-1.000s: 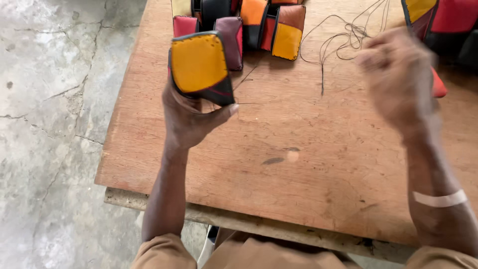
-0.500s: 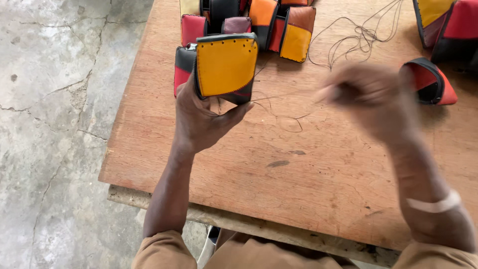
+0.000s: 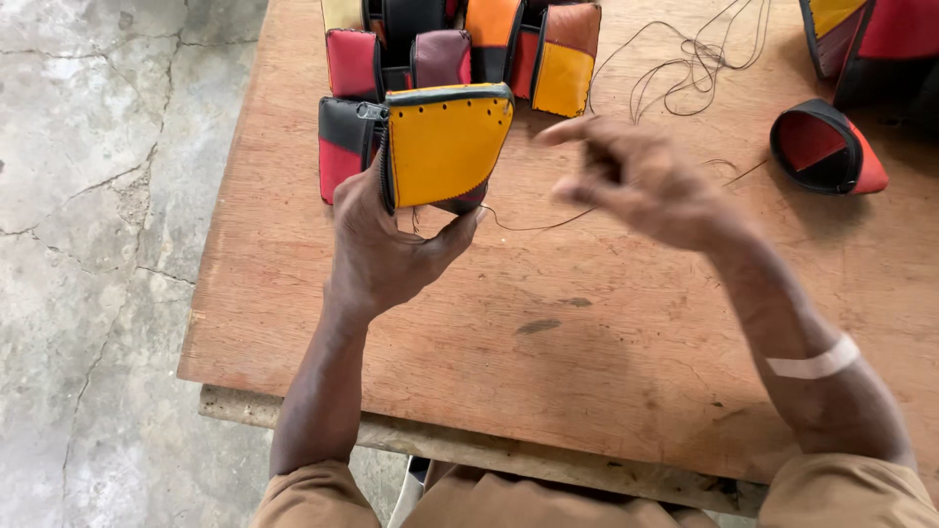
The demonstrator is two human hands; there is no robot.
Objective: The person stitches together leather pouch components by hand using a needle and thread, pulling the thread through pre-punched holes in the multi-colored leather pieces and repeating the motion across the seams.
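A bare plywood table stands on a cracked concrete floor, its near edge chipped. At twelve o'clock on the board, a cluster of small pouches in red, orange, maroon and black stands close together. At one o'clock a tangle of dark thread lies loose, a strand trailing toward the middle. At two o'clock a red and black pouch lies on its side, mouth open. More such pieces crowd the far right corner.

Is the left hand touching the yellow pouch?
Touching. The head view shows the left hand wrapped around the yellow pouch, thumb pressing its lower edge.
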